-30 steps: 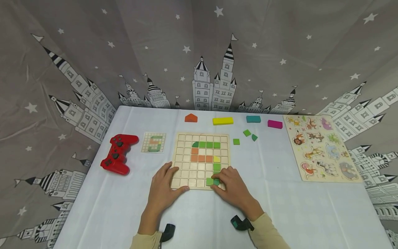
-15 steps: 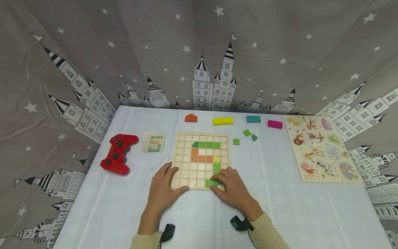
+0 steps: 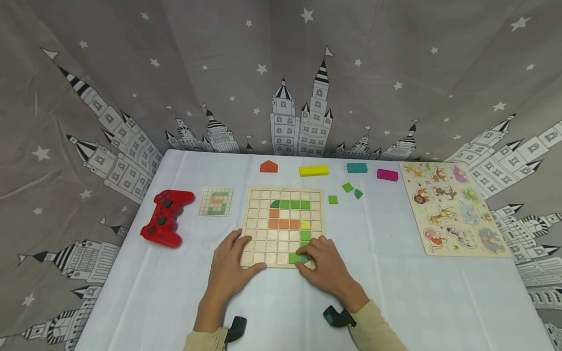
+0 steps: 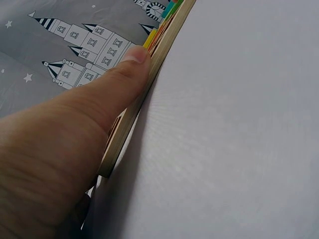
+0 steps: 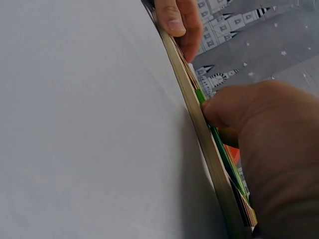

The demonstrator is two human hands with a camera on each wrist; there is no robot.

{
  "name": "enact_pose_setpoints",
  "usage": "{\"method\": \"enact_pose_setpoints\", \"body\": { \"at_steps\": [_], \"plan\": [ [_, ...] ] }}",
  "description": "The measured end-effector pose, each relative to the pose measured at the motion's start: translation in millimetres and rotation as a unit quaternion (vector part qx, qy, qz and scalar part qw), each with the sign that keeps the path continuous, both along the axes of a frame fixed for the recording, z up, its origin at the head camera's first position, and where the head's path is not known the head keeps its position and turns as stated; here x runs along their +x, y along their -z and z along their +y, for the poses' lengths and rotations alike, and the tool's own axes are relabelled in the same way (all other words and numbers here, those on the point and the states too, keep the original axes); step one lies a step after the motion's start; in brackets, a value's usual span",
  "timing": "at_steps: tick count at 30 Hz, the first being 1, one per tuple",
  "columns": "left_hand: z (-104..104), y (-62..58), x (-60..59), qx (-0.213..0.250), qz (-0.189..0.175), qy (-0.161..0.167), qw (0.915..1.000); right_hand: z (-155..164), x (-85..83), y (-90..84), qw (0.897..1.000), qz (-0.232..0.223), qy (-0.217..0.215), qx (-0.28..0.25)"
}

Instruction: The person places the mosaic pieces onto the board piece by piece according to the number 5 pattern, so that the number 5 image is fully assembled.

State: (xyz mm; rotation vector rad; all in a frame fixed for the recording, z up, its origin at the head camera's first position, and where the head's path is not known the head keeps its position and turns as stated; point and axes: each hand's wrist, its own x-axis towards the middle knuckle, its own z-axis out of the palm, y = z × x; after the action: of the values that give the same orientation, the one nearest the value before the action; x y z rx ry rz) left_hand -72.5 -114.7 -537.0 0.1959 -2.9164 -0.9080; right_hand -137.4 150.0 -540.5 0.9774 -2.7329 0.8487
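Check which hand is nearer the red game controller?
Left. The left hand rests on the wooden grid board's near-left corner, beside the red game controller; the right hand is farther right.
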Motion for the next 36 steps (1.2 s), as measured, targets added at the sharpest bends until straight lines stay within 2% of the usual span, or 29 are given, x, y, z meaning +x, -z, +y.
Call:
{"method": "enact_pose_setpoints", "body": {
  "at_steps": [8,21,30,36],
  "plan": [
    [-0.2,2.7,-1.1,0.001,0.006,0.001,1.0000,-1.9,0.4,2.7,1.000,0.007,0.011,0.001],
    [-0.9,2.2,-0.7,0.000,0.001,0.000,1.0000,-3.6,1.9,0.0,1.000,-0.017,0.018,-0.003],
    [-1.0,2.1,-1.0,-0.001,0.002,-0.001,1.0000,-3.0,2.3,-1.4,1.000,-0.014,0.021,-0.003],
    [-1.5,3.0,-0.8,0.002,-0.001,0.001,1.0000,5.8,-4.0,-2.0,0.998,-0.034,0.038,-0.027]
  ]
}}
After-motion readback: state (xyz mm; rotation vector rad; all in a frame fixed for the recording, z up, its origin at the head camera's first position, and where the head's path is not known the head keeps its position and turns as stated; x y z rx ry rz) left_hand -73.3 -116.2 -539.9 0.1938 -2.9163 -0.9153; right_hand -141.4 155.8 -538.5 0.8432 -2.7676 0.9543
